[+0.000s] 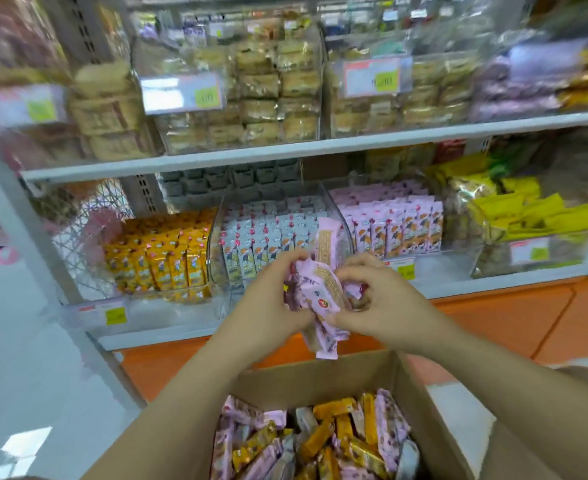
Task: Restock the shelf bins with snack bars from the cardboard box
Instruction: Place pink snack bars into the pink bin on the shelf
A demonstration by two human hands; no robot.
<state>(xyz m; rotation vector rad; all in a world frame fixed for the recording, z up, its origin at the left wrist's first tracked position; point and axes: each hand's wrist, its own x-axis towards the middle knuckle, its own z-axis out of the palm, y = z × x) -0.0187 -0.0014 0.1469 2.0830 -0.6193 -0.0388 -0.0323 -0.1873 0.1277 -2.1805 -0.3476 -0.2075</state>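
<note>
Left hand [268, 303], right hand [386, 299]: fingers curled, pinching loose bundle of pink snack bars [320, 292] above cardboard box [320, 374]; light, slick wrappers, seemingly crushable wafers; grip mid-length, squeeze gently.

Beige biscuit packs [261, 84] stacked above, behind a price tag [181, 93]; yellow packets [528, 209] right; orange base panel [493, 317] below.

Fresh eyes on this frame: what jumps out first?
Dead centre, the left hand and right hand grip a bundle of pink snack bars. Below them sits the open cardboard box, holding mixed pink and yellow bars. Behind, a yellow bin, white bin and pink bin stand in a row.
</note>
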